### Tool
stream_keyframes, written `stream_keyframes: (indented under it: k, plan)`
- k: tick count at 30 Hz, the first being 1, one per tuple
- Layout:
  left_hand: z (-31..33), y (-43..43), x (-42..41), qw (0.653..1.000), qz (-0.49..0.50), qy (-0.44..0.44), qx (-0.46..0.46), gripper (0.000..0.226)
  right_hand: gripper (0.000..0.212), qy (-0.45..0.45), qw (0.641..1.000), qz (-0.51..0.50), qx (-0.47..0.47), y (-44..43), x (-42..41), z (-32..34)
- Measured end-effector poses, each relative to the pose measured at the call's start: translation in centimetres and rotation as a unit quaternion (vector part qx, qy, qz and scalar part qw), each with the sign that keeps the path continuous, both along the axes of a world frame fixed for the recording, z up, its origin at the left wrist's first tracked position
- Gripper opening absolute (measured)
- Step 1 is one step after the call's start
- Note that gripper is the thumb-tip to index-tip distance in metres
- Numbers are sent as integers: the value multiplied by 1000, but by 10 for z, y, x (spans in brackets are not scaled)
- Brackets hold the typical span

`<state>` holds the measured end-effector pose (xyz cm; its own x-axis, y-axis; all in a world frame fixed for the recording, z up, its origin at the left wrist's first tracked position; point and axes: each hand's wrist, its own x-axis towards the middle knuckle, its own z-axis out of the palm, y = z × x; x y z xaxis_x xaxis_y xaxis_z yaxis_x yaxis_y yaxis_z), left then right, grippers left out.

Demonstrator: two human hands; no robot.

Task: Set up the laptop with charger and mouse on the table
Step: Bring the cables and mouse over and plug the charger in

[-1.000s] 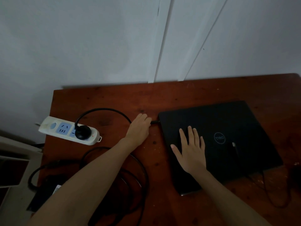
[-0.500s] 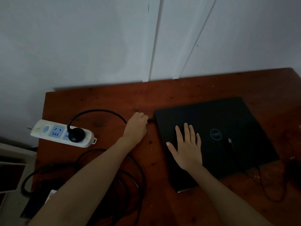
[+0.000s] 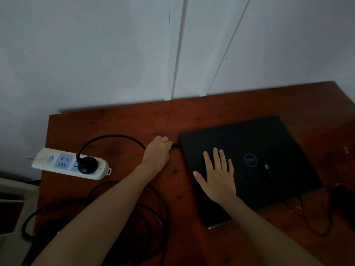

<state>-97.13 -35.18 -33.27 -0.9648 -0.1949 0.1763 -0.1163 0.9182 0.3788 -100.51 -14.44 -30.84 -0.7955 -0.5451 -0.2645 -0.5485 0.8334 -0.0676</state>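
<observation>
On the right half of the tabletop lies the closed black laptop, lid up. The right hand rests flat on the left part of the lid, fingers straight and slightly spread, thumb held out. The left hand curls its fingers close together around the charger plug at the laptop's rear left corner. Near the tabletop's left edge a white power strip carries a round black plug; cable loops lie toward the front left corner

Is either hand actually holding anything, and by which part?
The left hand grips the charger cable at its plug end, beside the laptop. The right hand holds nothing; it rests flat on the laptop.
</observation>
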Motion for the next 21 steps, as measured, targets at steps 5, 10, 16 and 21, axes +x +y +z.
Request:
stream_keyframes:
  k: [5, 10, 16, 21]
  plan:
    - [10, 7, 1, 997, 38, -67, 10, 14, 96, -34, 999, -5, 13, -2, -2, 6]
    - [40, 29, 6, 989, 111, -97, 16, 38, 75, -120, 992, 33, 8, 6, -17, 36]
    - [84, 102, -4, 998, 3, -56, 19, 49, 61, 0, 997, -17, -73, 92, -21, 74]
    - [100, 185, -19, 996, -19, -92, -5, 52, 56, 34, 986, -142, -81, 212, -47, 78]
